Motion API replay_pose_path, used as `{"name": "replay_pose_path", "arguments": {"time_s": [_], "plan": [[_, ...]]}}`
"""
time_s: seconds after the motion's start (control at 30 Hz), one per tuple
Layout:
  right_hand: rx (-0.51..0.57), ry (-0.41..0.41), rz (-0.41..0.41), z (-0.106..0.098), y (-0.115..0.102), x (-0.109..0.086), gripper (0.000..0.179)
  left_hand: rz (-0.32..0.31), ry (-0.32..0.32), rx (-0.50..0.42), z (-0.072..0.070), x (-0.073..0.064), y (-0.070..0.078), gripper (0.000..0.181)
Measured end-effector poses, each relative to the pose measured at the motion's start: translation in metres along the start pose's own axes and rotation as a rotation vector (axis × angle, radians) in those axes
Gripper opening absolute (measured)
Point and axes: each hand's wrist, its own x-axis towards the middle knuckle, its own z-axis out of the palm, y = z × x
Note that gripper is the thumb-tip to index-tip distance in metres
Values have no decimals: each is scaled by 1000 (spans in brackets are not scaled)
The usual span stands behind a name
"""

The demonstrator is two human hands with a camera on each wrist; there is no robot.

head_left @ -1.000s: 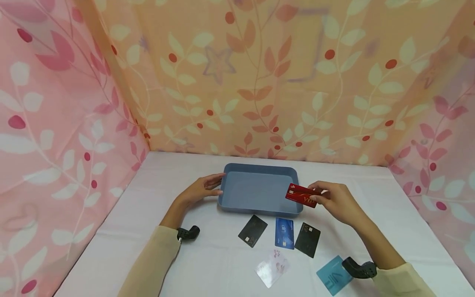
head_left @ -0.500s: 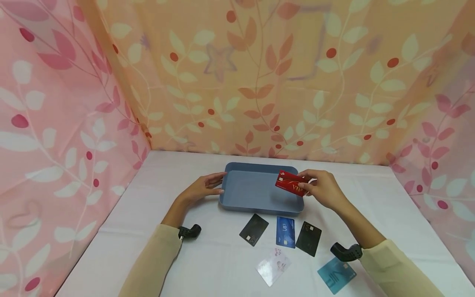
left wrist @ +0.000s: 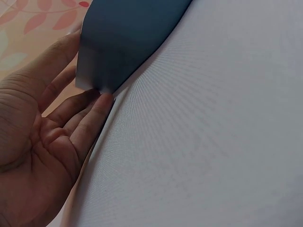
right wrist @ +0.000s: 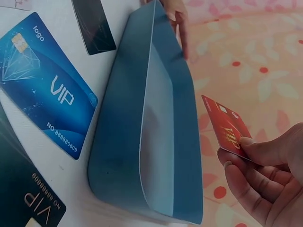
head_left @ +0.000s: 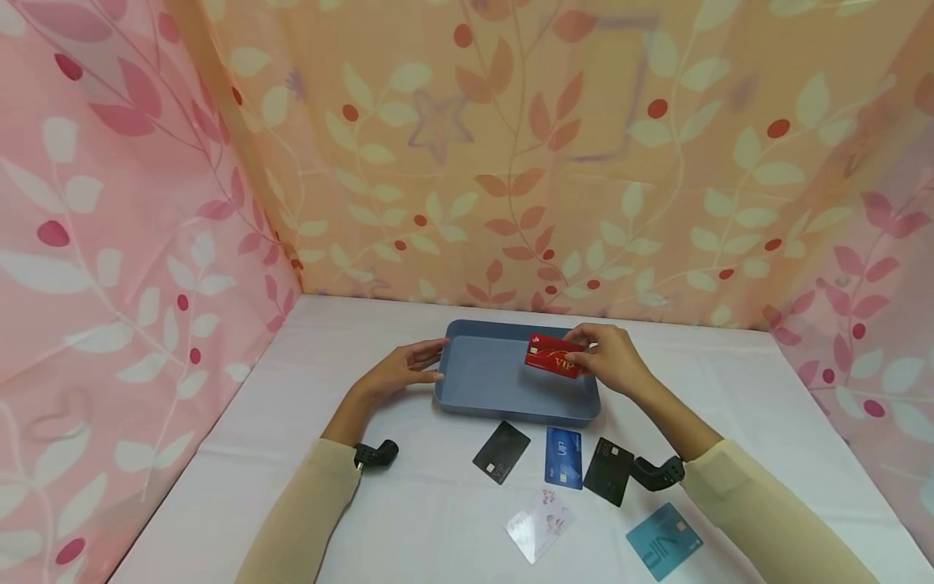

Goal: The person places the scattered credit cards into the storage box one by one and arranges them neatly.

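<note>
My right hand pinches a red VIP card between thumb and fingers, above the right part of a blue-grey tray. In the right wrist view the red card hangs apart from the tray wall, its gold lettering readable. At the tray's left end my left hand rests with extended fingers; the left wrist view has its fingertips touching the tray's outer side. Inside, the visible tray floor is bare.
Before the tray lie two black cards and a blue VIP card. Nearer are a pale transparent card and a teal card. Floral cloth hangs behind the white tabletop.
The right hand has carried the red card leftward and slightly up, from the tray's right edge to over its inside. The left hand has stayed at the tray's left end.
</note>
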Motion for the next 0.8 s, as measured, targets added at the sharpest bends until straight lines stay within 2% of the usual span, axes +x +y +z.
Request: {"name": "replay_pose_path", "arguments": {"time_s": [0.4, 0.63, 0.8], "plan": [[-55, 21, -23, 15, -2, 25, 23, -2, 14, 9, -1, 1, 2, 76], [-94, 24, -42, 30, 0, 37, 21, 1, -2, -2, 0, 1, 2, 77], [-55, -8, -30, 40, -1, 47, 21, 5, -6, -10, -1, 0, 2, 77]]}}
